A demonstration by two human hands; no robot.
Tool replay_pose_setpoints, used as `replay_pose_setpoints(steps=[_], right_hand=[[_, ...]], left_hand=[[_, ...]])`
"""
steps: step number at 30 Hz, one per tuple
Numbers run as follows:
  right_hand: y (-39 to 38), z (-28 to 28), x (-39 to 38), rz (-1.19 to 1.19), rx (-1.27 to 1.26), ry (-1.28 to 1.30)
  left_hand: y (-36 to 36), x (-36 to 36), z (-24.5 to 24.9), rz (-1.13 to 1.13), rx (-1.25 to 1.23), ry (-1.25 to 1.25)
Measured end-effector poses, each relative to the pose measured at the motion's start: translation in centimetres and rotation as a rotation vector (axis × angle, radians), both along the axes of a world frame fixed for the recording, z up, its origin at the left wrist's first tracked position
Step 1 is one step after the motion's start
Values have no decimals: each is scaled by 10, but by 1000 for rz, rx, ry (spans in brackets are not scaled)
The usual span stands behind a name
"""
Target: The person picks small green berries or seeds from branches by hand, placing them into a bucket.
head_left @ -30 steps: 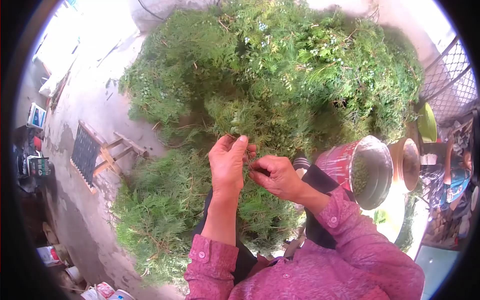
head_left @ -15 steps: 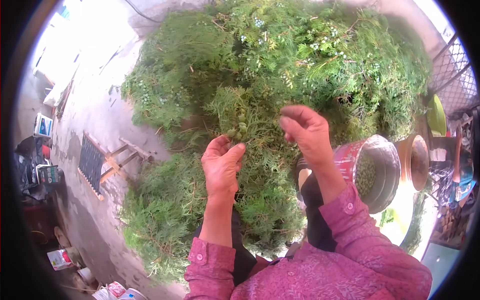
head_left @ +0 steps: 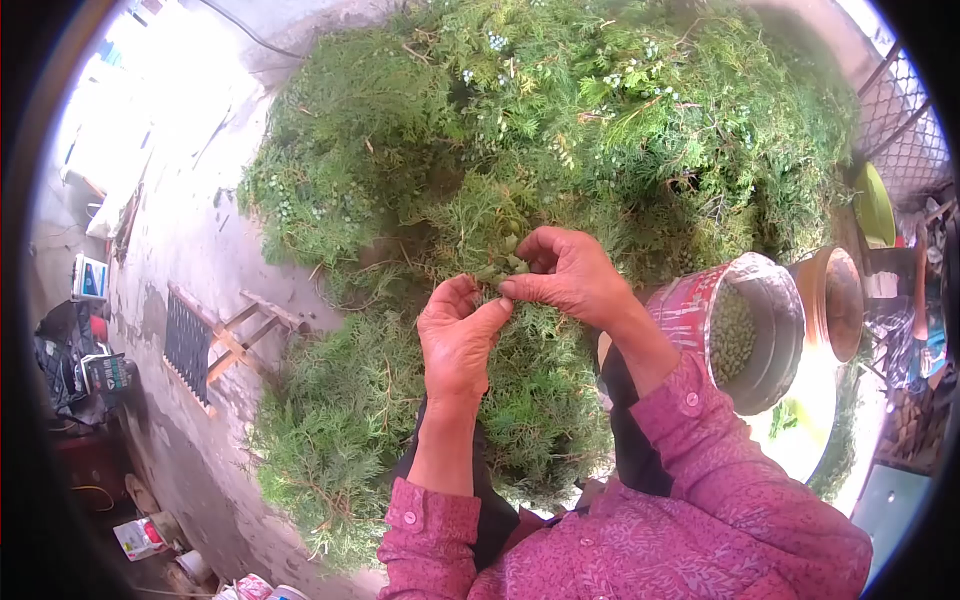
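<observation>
Between my two hands is a sprig of evergreen with green cones [head_left: 512,266]. My left hand [head_left: 460,338] pinches its lower end between thumb and fingers. My right hand [head_left: 572,278] meets it from the right, thumb and fingertips closed at the green cones; what exactly sits in that pinch is partly hidden. Beneath and around both hands spreads a big heap of cut evergreen branches [head_left: 350,170], some bearing pale bluish cones. To the right of my right hand stands a tilted red and silver bucket [head_left: 685,315], with many loose green cones [head_left: 733,335] inside.
A brown pot [head_left: 835,300] stands beyond the bucket, near a yellow-green rounded object [head_left: 874,205] and wire mesh [head_left: 910,130]. On the concrete floor [head_left: 190,450] at left is a folding stool [head_left: 200,345] with a dark woven seat. Bags and boxes line the far left.
My right hand has come down and left to the sprig, its fingers closing at the cones. My left hand has shifted slightly right and down. The view has moved a little.
</observation>
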State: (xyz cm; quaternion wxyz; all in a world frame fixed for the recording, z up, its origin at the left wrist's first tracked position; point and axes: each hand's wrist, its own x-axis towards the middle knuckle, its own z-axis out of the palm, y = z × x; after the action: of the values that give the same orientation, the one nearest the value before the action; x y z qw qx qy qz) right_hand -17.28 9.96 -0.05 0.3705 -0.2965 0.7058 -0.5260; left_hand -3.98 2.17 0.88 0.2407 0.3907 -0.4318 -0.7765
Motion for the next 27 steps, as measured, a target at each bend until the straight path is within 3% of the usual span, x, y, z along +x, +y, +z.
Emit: replay_pose_setpoints(steps=[5, 12, 14, 15, 18, 20, 21, 23, 25, 27], right_hand=[[-3, -5, -2, 42, -90, -177], [-5, 9, 2, 59, 5, -6], [-4, 15, 1, 103, -14, -267], [-4, 15, 2, 103, -15, -267], [-4, 11, 0, 1, -21, -343], [-3, 3, -17, -271, -78, -170], [-1, 6, -22, -271, -79, -168], [4, 16, -28, -388, -261, -510], [3, 15, -21, -341, -207, -538], [0, 8, -15, -70, -131, -408]], left_hand=[[-8, 8, -5, -44, 69, 54], [-7, 11, -3, -37, 17, 55], [-8, 11, -2, -34, 39, 45], [-9, 11, -1, -32, 62, 36], [-7, 6, 4, 5, 149, 42], [-9, 10, 4, 11, 147, 50], [-11, 12, 4, 18, 145, 58], [-13, 13, 3, 14, 124, 40], [-11, 12, 2, 6, 106, 15], [-9, 10, 1, -18, 82, 1]])
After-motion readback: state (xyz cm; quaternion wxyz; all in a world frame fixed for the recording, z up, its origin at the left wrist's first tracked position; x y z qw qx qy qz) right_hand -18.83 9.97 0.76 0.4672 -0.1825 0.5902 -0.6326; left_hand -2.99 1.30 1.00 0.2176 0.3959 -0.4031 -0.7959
